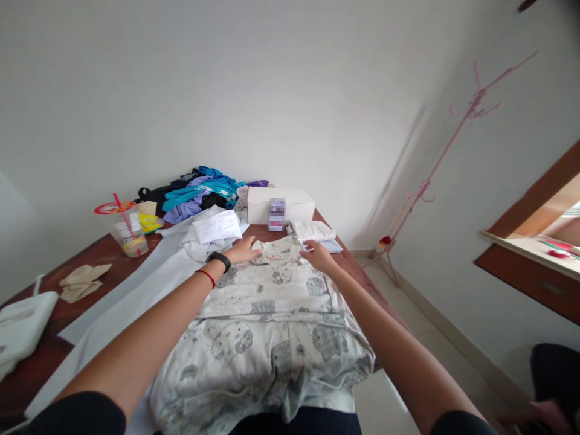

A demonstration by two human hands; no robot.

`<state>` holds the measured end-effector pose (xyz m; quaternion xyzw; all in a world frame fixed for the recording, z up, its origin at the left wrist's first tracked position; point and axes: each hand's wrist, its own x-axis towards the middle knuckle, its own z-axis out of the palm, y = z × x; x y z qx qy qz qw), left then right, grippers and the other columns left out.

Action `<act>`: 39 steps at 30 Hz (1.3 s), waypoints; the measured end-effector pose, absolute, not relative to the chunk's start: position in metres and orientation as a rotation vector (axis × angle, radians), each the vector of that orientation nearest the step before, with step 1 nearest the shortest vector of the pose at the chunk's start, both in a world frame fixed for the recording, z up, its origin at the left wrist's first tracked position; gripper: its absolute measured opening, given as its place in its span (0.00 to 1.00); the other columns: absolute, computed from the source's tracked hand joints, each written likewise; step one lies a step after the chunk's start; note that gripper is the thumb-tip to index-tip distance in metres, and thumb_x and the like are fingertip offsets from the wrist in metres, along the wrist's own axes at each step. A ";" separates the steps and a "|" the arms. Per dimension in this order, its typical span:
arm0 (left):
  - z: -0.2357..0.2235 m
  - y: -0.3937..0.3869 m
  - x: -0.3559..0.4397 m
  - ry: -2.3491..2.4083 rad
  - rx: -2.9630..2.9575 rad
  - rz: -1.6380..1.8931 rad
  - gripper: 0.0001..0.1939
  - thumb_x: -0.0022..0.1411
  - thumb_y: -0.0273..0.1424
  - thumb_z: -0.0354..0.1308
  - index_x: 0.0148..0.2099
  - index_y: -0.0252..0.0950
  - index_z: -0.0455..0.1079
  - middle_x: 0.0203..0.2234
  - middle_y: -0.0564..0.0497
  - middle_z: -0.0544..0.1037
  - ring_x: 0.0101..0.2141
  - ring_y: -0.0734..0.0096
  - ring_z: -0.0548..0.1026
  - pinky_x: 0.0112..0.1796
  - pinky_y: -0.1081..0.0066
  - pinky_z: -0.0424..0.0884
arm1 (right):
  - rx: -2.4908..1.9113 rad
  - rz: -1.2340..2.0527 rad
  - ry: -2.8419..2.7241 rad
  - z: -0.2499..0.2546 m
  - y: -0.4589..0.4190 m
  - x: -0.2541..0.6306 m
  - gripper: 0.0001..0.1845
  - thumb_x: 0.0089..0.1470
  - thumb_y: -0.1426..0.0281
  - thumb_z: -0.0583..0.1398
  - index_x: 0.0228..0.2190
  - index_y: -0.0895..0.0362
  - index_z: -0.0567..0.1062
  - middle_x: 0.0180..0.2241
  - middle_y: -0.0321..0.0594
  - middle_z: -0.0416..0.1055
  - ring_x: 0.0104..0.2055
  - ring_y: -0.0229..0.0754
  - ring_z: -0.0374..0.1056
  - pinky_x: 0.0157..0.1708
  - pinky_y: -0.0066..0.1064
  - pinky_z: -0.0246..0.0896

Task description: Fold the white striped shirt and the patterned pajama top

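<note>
A white shirt (272, 308) with a grey cartoon-cat print lies spread on the table, neckline away from me. Its lower part is rumpled and hangs over the near edge by my body. My left hand (243, 250), with a black wristband and a red cord at the wrist, grips the shirt's left shoulder beside the collar. On the other side of the collar, my right hand (318, 256) pinches the fabric between thumb and fingers. A small label shows inside the neckline between the two hands.
White garments (149, 302) cover the dark wooden table (131, 269) at left, near a plastic cup with straw (129, 232). Behind are a clothes pile (212, 190), a white box (294, 202), a small purple package (277, 215) and folded cloth (312, 229). A pink coat stand (446, 154) stands right.
</note>
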<state>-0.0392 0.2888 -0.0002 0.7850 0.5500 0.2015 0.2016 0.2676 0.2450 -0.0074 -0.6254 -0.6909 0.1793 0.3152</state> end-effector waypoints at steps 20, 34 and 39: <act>-0.017 0.308 -0.035 1.332 1.931 0.836 0.25 0.59 0.54 0.58 0.37 0.34 0.74 0.26 0.51 0.75 0.29 0.65 0.72 0.29 0.72 0.64 | -1.530 0.590 -1.733 -0.038 0.293 0.273 0.18 0.51 0.57 0.61 0.20 0.54 0.63 0.20 0.30 0.60 0.25 0.36 0.56 0.27 0.28 0.50; -0.027 0.306 -0.038 1.321 2.072 1.047 0.20 0.64 0.49 0.51 0.28 0.38 0.60 0.22 0.56 0.64 0.26 0.70 0.64 0.28 0.72 0.58 | -1.442 0.466 -1.720 -0.043 0.279 0.276 0.18 0.57 0.52 0.57 0.29 0.54 0.67 0.24 0.33 0.65 0.27 0.40 0.60 0.30 0.30 0.52; -0.007 0.316 -0.036 1.408 2.173 1.114 0.19 0.69 0.47 0.47 0.35 0.38 0.65 0.27 0.52 0.70 0.30 0.65 0.70 0.32 0.71 0.61 | -1.488 0.185 -1.727 -0.011 0.283 0.262 0.14 0.64 0.58 0.52 0.37 0.54 0.70 0.27 0.36 0.70 0.30 0.44 0.65 0.32 0.31 0.52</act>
